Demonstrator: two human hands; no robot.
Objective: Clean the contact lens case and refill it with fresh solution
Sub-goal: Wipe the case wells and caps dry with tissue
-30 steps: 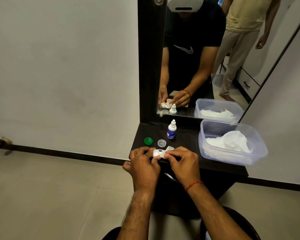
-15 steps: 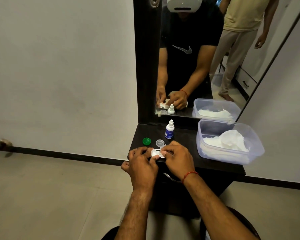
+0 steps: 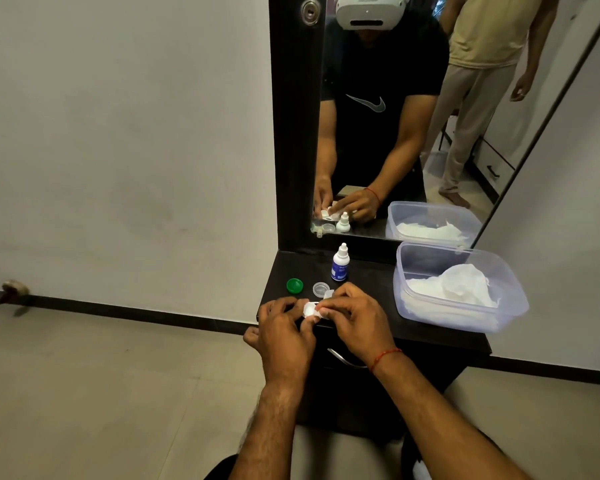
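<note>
Left hand (image 3: 284, 327): your fingers are curled round the contact lens case (image 3: 309, 309), holding it at the front edge of the dresser top (image 3: 371, 285).
Right hand (image 3: 355, 318): it is close against your left, fingertips pinching what looks like a tissue scrap (image 3: 328, 294) onto the case. I cannot tell where the tissue ends and the case begins.
Drop risk: the case sits right at the edge with bare floor below. If you twist hard while wiping, it could slip out of your pinch and land there, and you would have to clean it again.
Lint risk: your fingers hide the wells. Torn tissue could leave fibres inside, so check them before you add any solution.
Clear cap (image 3: 320, 289): it lies just beyond your right fingertips. A knuckle swinging forward could flick it off the top.
Green cap (image 3: 294, 285): it sits near the left edge, apart from your hands. A nudge could roll it over the side.
Solution bottle (image 3: 341, 263): it stands upright and capped behind the caps, so I judge the refill has not begun. It is tall and narrow, and a hasty reach over the caps could tip it.
Tissue tub (image 3: 430, 261): it is well apart on your right and poses little hazard.
</note>
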